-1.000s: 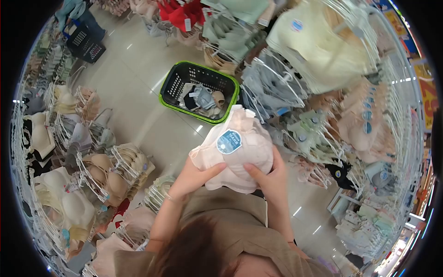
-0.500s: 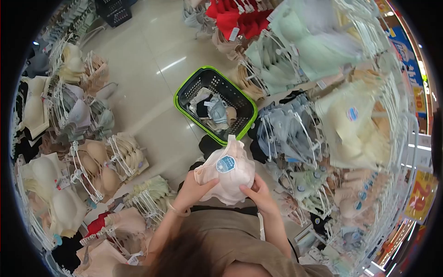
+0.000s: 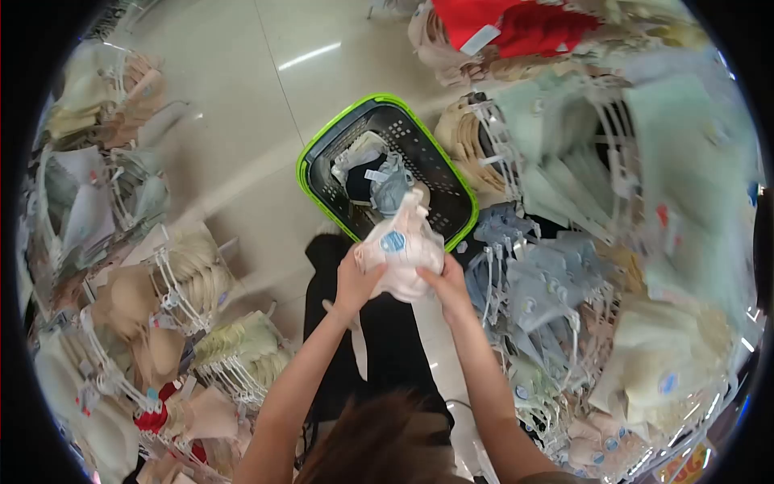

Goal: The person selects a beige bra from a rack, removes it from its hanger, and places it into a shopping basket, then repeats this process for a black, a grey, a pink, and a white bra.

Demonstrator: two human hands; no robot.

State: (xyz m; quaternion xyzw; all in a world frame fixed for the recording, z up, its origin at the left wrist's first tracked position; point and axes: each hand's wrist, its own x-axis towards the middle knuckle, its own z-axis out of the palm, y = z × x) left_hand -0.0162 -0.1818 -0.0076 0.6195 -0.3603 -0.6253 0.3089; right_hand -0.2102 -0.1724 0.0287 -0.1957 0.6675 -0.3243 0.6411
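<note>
A pale pink bra (image 3: 403, 260) with a round blue label is held between my two hands. My left hand (image 3: 357, 284) is closed on its left side, thumb on top. Closed on the right side is my right hand (image 3: 448, 282), its thumb pressing the lower edge. Just beyond, a black shopping basket (image 3: 435, 165) with a bright green rim stands on the floor. Inside it lie several garments, among them a grey-blue bra (image 3: 389, 190) and a black piece. The pink bra overlaps the basket's near rim in view.
Racks of bras on hangers line both sides: beige ones (image 3: 137, 302) on the left, blue-grey ones (image 3: 548, 278) and mint green ones (image 3: 556, 145) on the right. Red garments (image 3: 524, 28) hang at the top right. A tiled floor (image 3: 234, 105) runs between the racks.
Both hands have carried the pink bra forward, away from my body and closer to the basket. My view has shifted, and my arms are more stretched out.
</note>
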